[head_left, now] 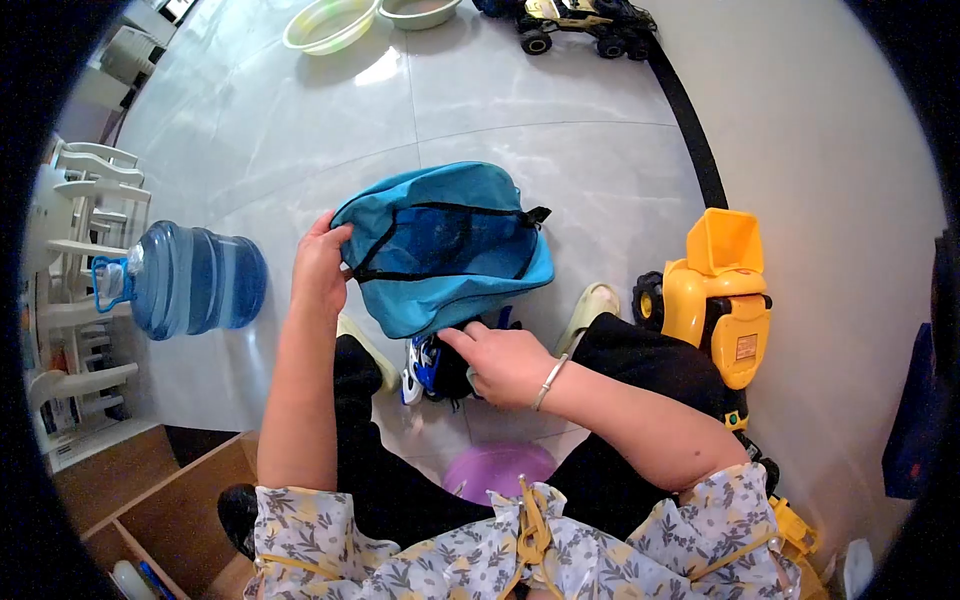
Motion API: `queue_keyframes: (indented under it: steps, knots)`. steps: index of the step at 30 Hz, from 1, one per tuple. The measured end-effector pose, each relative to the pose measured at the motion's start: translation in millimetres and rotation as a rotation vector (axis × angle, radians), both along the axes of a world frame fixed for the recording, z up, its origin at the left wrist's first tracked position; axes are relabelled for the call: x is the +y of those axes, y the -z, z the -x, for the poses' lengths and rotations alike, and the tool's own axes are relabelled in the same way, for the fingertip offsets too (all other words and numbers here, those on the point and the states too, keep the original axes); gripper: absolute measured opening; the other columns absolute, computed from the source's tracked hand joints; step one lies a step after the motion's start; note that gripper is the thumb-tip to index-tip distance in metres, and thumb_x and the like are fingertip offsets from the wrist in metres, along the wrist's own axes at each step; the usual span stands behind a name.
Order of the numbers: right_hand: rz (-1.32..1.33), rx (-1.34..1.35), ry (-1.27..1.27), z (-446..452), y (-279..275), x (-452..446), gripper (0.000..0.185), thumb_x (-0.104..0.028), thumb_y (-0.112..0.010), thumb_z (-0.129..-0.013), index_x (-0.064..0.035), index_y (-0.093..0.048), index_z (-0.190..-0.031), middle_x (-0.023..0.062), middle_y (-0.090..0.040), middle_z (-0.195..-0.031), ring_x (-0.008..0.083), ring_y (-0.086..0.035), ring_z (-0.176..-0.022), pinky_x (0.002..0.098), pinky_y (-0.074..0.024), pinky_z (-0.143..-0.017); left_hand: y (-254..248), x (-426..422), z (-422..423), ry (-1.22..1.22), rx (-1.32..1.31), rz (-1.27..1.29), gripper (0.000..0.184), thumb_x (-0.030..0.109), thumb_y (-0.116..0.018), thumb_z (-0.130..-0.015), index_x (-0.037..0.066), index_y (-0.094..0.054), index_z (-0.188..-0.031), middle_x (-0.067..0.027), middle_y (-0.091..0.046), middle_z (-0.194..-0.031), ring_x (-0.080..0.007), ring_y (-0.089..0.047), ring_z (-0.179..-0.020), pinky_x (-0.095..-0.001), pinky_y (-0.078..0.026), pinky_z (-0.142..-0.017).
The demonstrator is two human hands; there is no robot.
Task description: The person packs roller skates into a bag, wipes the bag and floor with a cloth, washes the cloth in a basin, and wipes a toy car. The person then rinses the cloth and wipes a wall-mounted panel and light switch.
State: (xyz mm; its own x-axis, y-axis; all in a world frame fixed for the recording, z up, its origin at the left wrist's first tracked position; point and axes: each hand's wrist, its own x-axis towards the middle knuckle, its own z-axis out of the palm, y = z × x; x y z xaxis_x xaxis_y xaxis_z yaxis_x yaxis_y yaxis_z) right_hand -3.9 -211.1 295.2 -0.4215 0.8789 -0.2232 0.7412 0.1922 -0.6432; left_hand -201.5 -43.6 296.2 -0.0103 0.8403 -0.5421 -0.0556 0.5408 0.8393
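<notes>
A bright blue zippered bag [440, 305] with black trim gapes open in front of me, above the floor between my feet. My left hand [322, 262] is closed on its left edge, thumb on top. Below the bag's near edge is my right hand [505, 365], its index finger against the fabric and the other fingers curled and partly hidden; it seems to pinch that edge. Under the bag, close to my right hand, lies a blue, white and black item [425, 368] that looks like a shoe or skate, mostly covered. The bag's inside looks dark blue, with no contents I can make out.
A large blue water jug [200, 280] lies at the left by white chairs [95, 245]. To the right are a yellow toy truck [715, 310] and the wall. Two basins [332, 25] and a toy car [575, 25] are farther off. A wooden compartment box [150, 500] stands at lower left.
</notes>
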Motion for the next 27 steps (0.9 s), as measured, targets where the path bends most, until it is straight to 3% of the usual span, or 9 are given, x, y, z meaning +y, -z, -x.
queue_keyframes:
  steps: [4, 8, 10, 15, 17, 18, 21, 25, 27]
  knots:
    - [0.070, -0.119, 0.008, -7.1, -0.8, 6.1, 0.022, -0.013, -0.053, -0.076, -0.0133, -0.063, -0.095, 0.0108, -0.060, -0.090, 0.0323, -0.061, -0.084, 0.0446, -0.0499, -0.072, -0.3, -6.8, 12.5, 0.055, 0.057, -0.003, 0.034, 0.010, -0.053, -0.084, 0.011, -0.057, -0.118, 0.0002, -0.058, -0.095, -0.0149, -0.052, -0.089, -0.0398, -0.042, -0.079]
    - [0.045, -0.091, 0.304, -33.5, 5.3, 32.7, 0.021, -0.020, -0.050, -0.078, -0.0081, -0.066, -0.087, 0.0184, -0.064, -0.089, 0.0367, -0.062, -0.083, 0.0469, -0.0503, -0.073, 1.0, -11.5, 19.7, 0.180, 0.214, -0.171, 0.035, 0.022, -0.056, -0.085, 0.012, -0.057, -0.118, -0.0027, -0.060, -0.098, -0.0156, -0.055, -0.087, -0.0350, -0.046, -0.072]
    - [0.018, -0.176, 0.396, -47.3, 29.7, 35.1, 0.023, -0.021, -0.049, -0.079, -0.0070, -0.066, -0.087, 0.0196, -0.064, -0.089, 0.0379, -0.062, -0.085, 0.0477, -0.0497, -0.074, 5.5, -11.0, 23.1, 0.319, 0.520, -0.317, 0.036, 0.021, -0.055, -0.086, 0.008, -0.057, -0.119, -0.0053, -0.061, -0.096, -0.0152, -0.056, -0.080, -0.0300, -0.047, -0.065]
    - [0.137, -0.446, 0.381, -57.6, 78.3, 37.4, 0.031, -0.030, -0.051, -0.083, -0.0046, -0.066, -0.090, 0.0224, -0.064, -0.089, 0.0397, -0.061, -0.086, 0.0489, -0.0488, -0.076, 15.7, -4.2, 32.0, 0.349, 0.621, -0.476, 0.036, 0.020, -0.055, -0.085, 0.004, -0.057, -0.117, -0.0121, -0.064, -0.097, -0.0217, -0.062, -0.082, -0.0337, -0.050, -0.068]
    - [0.075, -0.421, 0.603, -55.9, 80.5, 60.9, 0.032, -0.035, -0.054, -0.083, -0.0103, -0.068, -0.097, 0.0197, -0.065, -0.091, 0.0378, -0.062, -0.086, 0.0471, -0.0496, -0.077, 7.9, -7.1, 26.1, 0.351, 0.863, -0.694, 0.029, 0.017, -0.054, -0.081, 0.000, -0.061, -0.104, -0.0239, -0.064, -0.093, -0.0397, -0.061, -0.088, -0.0436, -0.049, -0.078]
    - [0.070, -0.427, 0.593, -53.0, 79.9, 71.5, 0.032, -0.035, -0.054, -0.083, -0.0103, -0.068, -0.097, 0.0197, -0.065, -0.091, 0.0378, -0.062, -0.086, 0.0471, -0.0496, -0.077, 9.4, -8.7, 24.8, 0.340, 0.861, -0.691, 0.029, 0.017, -0.054, -0.081, 0.000, -0.061, -0.104, -0.0239, -0.064, -0.093, -0.0397, -0.061, -0.088, -0.0436, -0.049, -0.078]
    - [0.032, -0.306, 0.384, -30.9, 83.6, 101.8, 0.026, -0.027, -0.056, -0.083, -0.0240, -0.067, -0.106, 0.0134, -0.066, -0.096, 0.0329, -0.063, -0.093, 0.0443, -0.0506, -0.081, 9.8, -14.3, 21.5, 0.443, 0.968, -0.715, 0.021, 0.017, -0.054, -0.082, 0.003, -0.060, -0.095, -0.0226, -0.063, -0.088, -0.0424, -0.060, -0.084, -0.0497, -0.048, -0.073]
    - [0.101, -0.469, 0.133, 15.1, 126.3, 145.8, 0.036, -0.022, -0.059, -0.081, -0.0195, -0.062, -0.117, 0.0183, -0.060, -0.118, 0.0328, -0.060, -0.102, 0.0430, -0.0497, -0.086, -0.2, -14.7, 24.5, 0.522, 0.987, -0.608, 0.023, 0.017, -0.057, -0.083, 0.003, -0.060, -0.101, -0.0239, -0.063, -0.086, -0.0422, -0.061, -0.083, -0.0472, -0.048, -0.073]
    - [-0.149, -0.594, 0.103, 30.7, 160.1, 159.2, 0.036, -0.021, -0.054, -0.085, -0.0126, -0.060, -0.119, 0.0198, -0.059, -0.120, 0.0331, -0.059, -0.107, 0.0423, -0.0492, -0.089, -8.9, -15.0, 23.7, 0.527, 0.983, -0.569, 0.019, 0.018, -0.056, -0.083, 0.004, -0.060, -0.096, -0.0215, -0.063, -0.085, -0.0417, -0.061, -0.082, -0.0487, -0.048, -0.071]
